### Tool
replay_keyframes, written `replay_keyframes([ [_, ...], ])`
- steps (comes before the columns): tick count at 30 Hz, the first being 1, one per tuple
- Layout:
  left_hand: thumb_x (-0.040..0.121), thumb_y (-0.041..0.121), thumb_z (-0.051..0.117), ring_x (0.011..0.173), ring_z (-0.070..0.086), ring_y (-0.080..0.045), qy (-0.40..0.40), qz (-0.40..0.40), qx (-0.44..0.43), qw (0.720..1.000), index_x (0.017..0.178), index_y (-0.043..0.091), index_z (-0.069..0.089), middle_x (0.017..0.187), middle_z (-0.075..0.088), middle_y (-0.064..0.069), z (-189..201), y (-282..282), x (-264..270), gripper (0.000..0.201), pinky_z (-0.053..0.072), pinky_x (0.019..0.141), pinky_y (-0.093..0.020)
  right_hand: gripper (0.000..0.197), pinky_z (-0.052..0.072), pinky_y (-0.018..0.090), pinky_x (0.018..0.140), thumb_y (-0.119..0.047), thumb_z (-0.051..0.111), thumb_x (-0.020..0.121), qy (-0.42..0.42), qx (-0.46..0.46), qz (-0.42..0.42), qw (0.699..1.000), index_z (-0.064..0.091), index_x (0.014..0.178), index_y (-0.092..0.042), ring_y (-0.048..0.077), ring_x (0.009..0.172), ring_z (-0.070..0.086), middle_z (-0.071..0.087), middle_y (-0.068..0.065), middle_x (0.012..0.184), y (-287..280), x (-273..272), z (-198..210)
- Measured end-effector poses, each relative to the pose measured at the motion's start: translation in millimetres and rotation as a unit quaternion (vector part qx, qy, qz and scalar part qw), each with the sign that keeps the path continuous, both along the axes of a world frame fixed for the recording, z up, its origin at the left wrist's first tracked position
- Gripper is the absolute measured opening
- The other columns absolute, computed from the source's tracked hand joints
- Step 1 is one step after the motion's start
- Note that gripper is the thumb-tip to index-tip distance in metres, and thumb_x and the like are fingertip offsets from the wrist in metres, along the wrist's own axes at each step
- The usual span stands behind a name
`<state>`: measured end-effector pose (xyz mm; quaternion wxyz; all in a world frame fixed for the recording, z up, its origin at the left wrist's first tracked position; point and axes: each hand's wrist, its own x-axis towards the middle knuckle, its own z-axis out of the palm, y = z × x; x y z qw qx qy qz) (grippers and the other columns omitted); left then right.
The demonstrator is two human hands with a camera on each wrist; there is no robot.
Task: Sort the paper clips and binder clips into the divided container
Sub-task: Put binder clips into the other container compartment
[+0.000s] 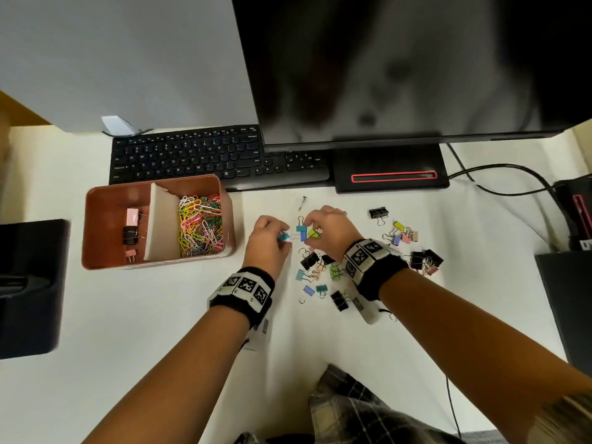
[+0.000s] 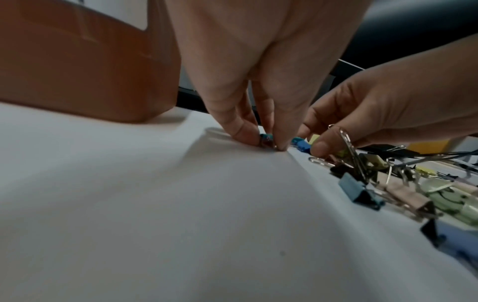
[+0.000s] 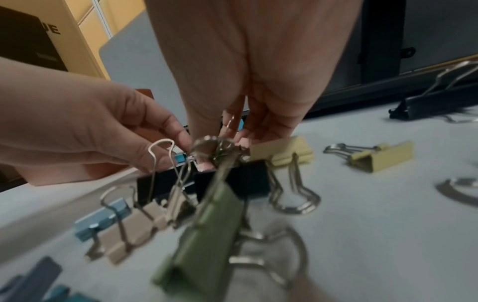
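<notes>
**Mia:** What are the fingers doing?

**Ben:** The left hand point(image 1: 268, 236) has its thumb and finger pressed together on a small teal clip point(image 1: 283, 237), right down on the desk point(image 1: 160, 315). The right hand point(image 1: 330, 230) has its fingertips point(image 2: 320, 146) bunched on the clips just beside it, a blue-and-teal clip point(image 1: 301, 232) and a yellow-green clip point(image 1: 313, 233).

**Mia:** Why so pinched?

**Ben:** I think it's because the clips are tiny and flat on the desk (a big grab would miss them). Each hand takes its own, so two can go at once.

**Mia:** Where do they go?

**Ben:** Into the brown container point(image 1: 96, 200), near the left hand. A white divider point(image 1: 161, 225) splits it. The paper clips point(image 1: 200, 224) fill the right part. Only a few binder clips point(image 1: 131, 233) sit in the left part. The loose binder clips point(image 1: 323, 277) lie under and around the right wrist, so much sorting is left, I'd guess.

**Mia:** Do the wrist cameras help?

**Ben:** Yes. The left wrist one shows the fingertips touching the desk. The right wrist one shows a wire handle point(image 3: 161, 161) standing up by the left fingers, and a green clip point(image 3: 207, 241) up close. But only the head camera looks inside the container, and it shows the keyboard point(image 1: 205, 155) and monitor point(image 1: 400, 65) behind.
</notes>
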<state>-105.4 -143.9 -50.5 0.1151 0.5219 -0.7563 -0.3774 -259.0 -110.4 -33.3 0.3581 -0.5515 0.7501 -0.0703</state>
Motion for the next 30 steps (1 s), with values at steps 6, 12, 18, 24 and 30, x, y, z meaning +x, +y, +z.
replay_keyframes([
  [6,0.073,-0.003,0.067,0.090,0.058,-0.022,-0.017,0.014,0.038,0.999,0.110,0.005,0.063,0.115,0.050,-0.009,3,1,2,0.038,0.044,0.084,-0.019,0.022,0.039,0.026,0.084,-0.017,0.066,0.080,-0.005,0.002,0.020,1.000,0.063,0.102,-0.014,0.020,0.101,0.052,0.059,0.004,0.105,5,0,3],
  [12,0.073,0.000,0.071,0.082,0.054,-0.014,-0.027,0.020,0.049,0.998,0.094,0.006,0.067,0.109,0.048,-0.006,8,8,7,0.023,0.048,0.084,-0.019,0.020,0.043,0.025,0.082,-0.019,0.066,0.080,-0.007,-0.047,-0.004,0.999,0.066,0.100,-0.015,0.017,0.093,0.054,0.061,0.004,0.101,12,3,14],
  [18,0.073,0.000,0.069,0.081,0.054,-0.011,0.095,-0.005,-0.042,0.995,0.090,0.007,0.070,0.102,0.049,-0.003,72,23,36,0.018,0.050,0.074,-0.015,0.019,0.046,0.026,0.077,-0.018,0.069,0.079,-0.042,-0.170,-0.018,0.984,0.067,0.098,-0.014,0.011,0.078,0.050,0.060,0.002,0.095,14,22,49],
  [24,0.070,-0.004,0.071,0.074,0.054,0.005,0.066,0.096,-0.138,0.983,0.089,0.011,0.070,0.099,0.048,-0.002,127,-27,148,0.024,0.044,0.071,-0.003,0.016,0.049,0.030,0.077,-0.012,0.069,0.076,-0.117,-0.242,0.044,0.962,0.067,0.092,-0.013,0.015,0.081,0.054,0.051,-0.006,0.086,-31,110,81],
  [30,0.078,0.002,0.067,0.089,0.063,-0.019,-0.026,0.136,-0.079,0.987,0.103,0.009,0.066,0.109,0.054,-0.010,122,-78,218,0.026,0.041,0.083,-0.011,0.024,0.048,0.038,0.091,-0.020,0.070,0.079,-0.177,-0.232,0.075,0.953,0.065,0.102,-0.016,0.020,0.096,0.056,0.056,-0.002,0.098,-82,216,101],
])
